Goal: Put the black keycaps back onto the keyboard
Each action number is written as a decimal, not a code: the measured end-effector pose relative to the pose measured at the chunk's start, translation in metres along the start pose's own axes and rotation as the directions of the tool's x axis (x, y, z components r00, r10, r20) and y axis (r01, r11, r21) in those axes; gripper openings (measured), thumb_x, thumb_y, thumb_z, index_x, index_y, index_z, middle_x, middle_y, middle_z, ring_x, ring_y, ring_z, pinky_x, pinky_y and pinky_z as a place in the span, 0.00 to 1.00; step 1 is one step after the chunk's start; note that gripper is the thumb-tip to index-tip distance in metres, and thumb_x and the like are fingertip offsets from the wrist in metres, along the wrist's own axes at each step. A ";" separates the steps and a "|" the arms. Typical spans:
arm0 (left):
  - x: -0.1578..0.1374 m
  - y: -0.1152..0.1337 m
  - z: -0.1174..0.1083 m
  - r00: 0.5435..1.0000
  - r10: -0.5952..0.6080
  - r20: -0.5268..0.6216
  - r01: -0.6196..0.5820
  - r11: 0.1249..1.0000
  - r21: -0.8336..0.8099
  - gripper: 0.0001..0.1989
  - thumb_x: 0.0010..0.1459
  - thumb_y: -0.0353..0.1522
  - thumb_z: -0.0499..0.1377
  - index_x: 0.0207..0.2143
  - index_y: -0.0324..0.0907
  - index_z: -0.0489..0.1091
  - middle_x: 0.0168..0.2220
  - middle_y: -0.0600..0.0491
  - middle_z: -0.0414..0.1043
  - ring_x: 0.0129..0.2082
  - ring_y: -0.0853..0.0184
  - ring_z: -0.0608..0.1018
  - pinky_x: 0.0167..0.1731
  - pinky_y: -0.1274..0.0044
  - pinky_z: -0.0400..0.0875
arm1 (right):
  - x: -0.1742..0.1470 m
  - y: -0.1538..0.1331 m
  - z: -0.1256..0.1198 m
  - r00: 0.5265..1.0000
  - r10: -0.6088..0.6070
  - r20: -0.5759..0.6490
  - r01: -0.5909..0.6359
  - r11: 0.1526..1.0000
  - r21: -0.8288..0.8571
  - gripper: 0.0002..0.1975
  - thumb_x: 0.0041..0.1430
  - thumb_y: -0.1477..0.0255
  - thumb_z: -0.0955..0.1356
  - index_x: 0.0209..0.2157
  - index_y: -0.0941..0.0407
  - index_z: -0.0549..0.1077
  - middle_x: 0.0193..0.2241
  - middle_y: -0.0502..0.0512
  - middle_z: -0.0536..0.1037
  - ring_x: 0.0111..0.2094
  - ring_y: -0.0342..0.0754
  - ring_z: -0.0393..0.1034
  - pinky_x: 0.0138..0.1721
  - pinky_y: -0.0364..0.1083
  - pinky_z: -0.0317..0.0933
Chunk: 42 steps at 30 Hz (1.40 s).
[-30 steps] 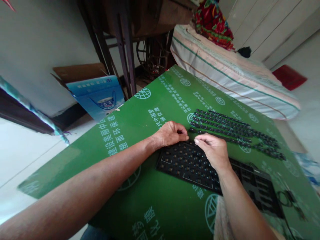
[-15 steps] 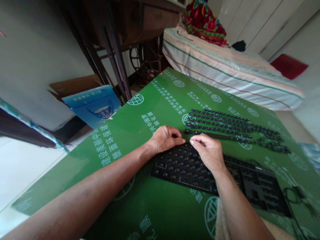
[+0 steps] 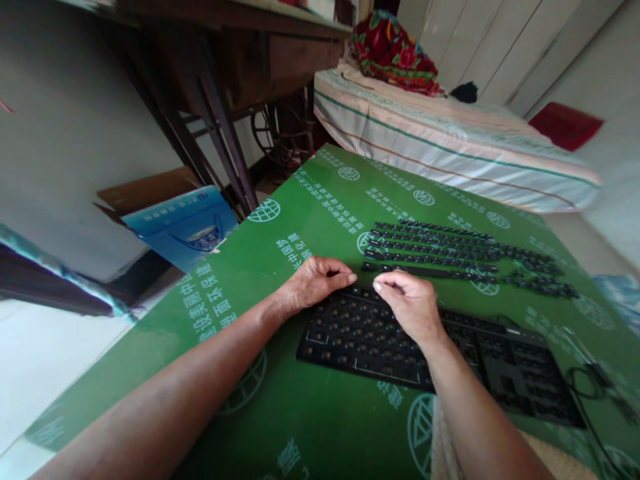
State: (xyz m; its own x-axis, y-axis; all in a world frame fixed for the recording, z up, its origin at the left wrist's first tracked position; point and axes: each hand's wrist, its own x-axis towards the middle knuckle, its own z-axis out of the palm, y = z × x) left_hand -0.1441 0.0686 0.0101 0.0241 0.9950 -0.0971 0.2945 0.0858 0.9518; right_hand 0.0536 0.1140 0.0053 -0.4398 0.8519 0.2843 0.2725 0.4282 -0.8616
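A black computer keyboard point(image 3: 367, 339) lies on the green tabletop, its left part bare of keycaps so that the key switches show. Over its top edge, my left hand point(image 3: 316, 285) has thumb and forefinger pinched together. My right hand point(image 3: 411, 303) is just to the right, also pinched, and covers some of the keyboard's middle. Whether either pinch holds something small cannot be made out. Beyond the hands, several rows of loose black keycaps point(image 3: 440, 248) lie lined up, with the long spacebar point(image 3: 427, 270) in the nearest row.
A cable point(image 3: 590, 387) and a thin tool with a clear shaft point(image 3: 580, 350) lie right of the keyboard. A blue box point(image 3: 183, 223) stands beyond the table's left edge. Behind are a bed point(image 3: 450, 147) and a dark wooden sewing-machine table point(image 3: 220, 73).
My two hands have drawn slightly apart, and the left fingertips have shifted back from the keyboard's top row. The camera view has moved a little. The keycap rows look the same.
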 end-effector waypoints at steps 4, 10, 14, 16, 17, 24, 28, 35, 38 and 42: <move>-0.001 0.002 -0.001 1.000 -0.008 0.017 0.008 1.000 -0.014 0.12 0.50 0.39 0.60 0.28 0.39 0.75 0.25 0.55 0.73 0.24 0.73 0.70 0.28 0.80 0.64 | 0.000 0.001 0.001 1.000 0.011 -0.001 -0.011 1.000 0.010 0.05 0.53 0.72 0.67 0.27 0.56 0.76 0.25 0.49 0.75 0.25 0.42 0.67 0.28 0.41 0.61; 0.002 0.003 0.002 1.000 0.001 0.013 -0.002 0.998 0.059 0.11 0.47 0.39 0.62 0.27 0.40 0.75 0.26 0.56 0.74 0.25 0.72 0.71 0.28 0.80 0.64 | 0.002 0.001 0.002 1.000 0.001 0.007 -0.001 1.000 0.003 0.06 0.53 0.72 0.67 0.27 0.56 0.76 0.24 0.49 0.75 0.26 0.42 0.67 0.29 0.41 0.61; 0.002 0.008 0.003 1.000 -0.006 -0.028 0.010 0.990 0.144 0.09 0.45 0.38 0.62 0.25 0.41 0.74 0.24 0.58 0.74 0.25 0.72 0.72 0.28 0.80 0.65 | 0.004 -0.003 0.004 1.000 -0.011 0.012 0.011 1.000 0.009 0.06 0.52 0.73 0.66 0.26 0.55 0.75 0.23 0.49 0.74 0.25 0.42 0.67 0.28 0.41 0.61; 0.002 0.010 0.003 0.999 -0.017 -0.046 0.024 0.985 0.173 0.09 0.45 0.38 0.62 0.25 0.42 0.74 0.24 0.58 0.74 0.26 0.71 0.73 0.29 0.80 0.65 | 0.006 -0.004 0.006 1.000 -0.018 0.013 0.018 1.000 0.015 0.06 0.52 0.73 0.66 0.25 0.55 0.75 0.23 0.49 0.73 0.25 0.42 0.67 0.28 0.41 0.61; 0.002 0.010 0.002 0.998 -0.017 -0.060 0.028 0.982 0.186 0.09 0.45 0.38 0.62 0.25 0.42 0.74 0.24 0.58 0.74 0.26 0.70 0.73 0.29 0.80 0.65 | 0.006 -0.004 0.007 1.000 -0.017 0.012 0.017 1.000 0.017 0.06 0.52 0.73 0.66 0.25 0.55 0.75 0.23 0.49 0.73 0.25 0.42 0.67 0.28 0.41 0.61; 0.002 0.007 -0.002 0.999 -0.003 -0.052 0.014 0.976 0.215 0.11 0.46 0.40 0.61 0.25 0.42 0.74 0.25 0.57 0.74 0.27 0.69 0.73 0.31 0.79 0.65 | 0.009 -0.006 0.010 1.000 -0.007 0.002 0.007 0.999 0.036 0.07 0.52 0.75 0.66 0.23 0.55 0.74 0.23 0.49 0.72 0.26 0.42 0.67 0.29 0.41 0.60; 0.001 0.010 -0.002 0.999 0.004 -0.043 0.007 0.969 0.248 0.10 0.47 0.40 0.60 0.25 0.43 0.74 0.25 0.58 0.73 0.27 0.69 0.72 0.30 0.79 0.64 | 0.009 -0.008 0.011 1.000 -0.006 -0.002 0.006 0.999 0.047 0.07 0.52 0.76 0.66 0.23 0.55 0.74 0.22 0.48 0.72 0.26 0.42 0.66 0.29 0.40 0.60; 0.001 0.010 -0.004 1.000 0.005 -0.030 0.003 0.965 0.261 0.10 0.47 0.40 0.59 0.24 0.43 0.73 0.25 0.58 0.72 0.28 0.69 0.72 0.31 0.79 0.64 | 0.010 -0.007 0.012 1.000 0.001 -0.007 -0.001 0.999 0.042 0.07 0.51 0.77 0.66 0.23 0.55 0.75 0.22 0.48 0.72 0.25 0.42 0.66 0.29 0.40 0.60; 0.002 0.008 -0.005 1.000 0.003 -0.020 0.003 0.965 0.263 0.10 0.48 0.41 0.59 0.25 0.44 0.74 0.26 0.57 0.73 0.29 0.68 0.72 0.31 0.79 0.64 | 0.010 -0.010 0.011 1.000 0.026 -0.005 -0.026 0.998 0.057 0.07 0.51 0.76 0.66 0.23 0.55 0.75 0.22 0.48 0.72 0.25 0.42 0.66 0.29 0.40 0.60; 0.001 0.010 -0.005 0.999 -0.013 -0.037 0.023 0.962 0.273 0.09 0.47 0.39 0.59 0.24 0.44 0.73 0.26 0.57 0.73 0.30 0.67 0.73 0.32 0.78 0.64 | 0.010 -0.020 0.003 1.000 0.031 -0.002 -0.031 0.998 0.062 0.07 0.52 0.76 0.66 0.24 0.56 0.75 0.22 0.48 0.72 0.25 0.41 0.66 0.28 0.39 0.60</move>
State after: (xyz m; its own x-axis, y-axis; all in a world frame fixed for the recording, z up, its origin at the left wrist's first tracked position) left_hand -0.1460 0.0706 0.0207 -0.0154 0.9950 -0.0991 0.5449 0.0914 0.8335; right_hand 0.0408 0.1134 0.0239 -0.4297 0.8653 0.2580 0.2322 0.3820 -0.8945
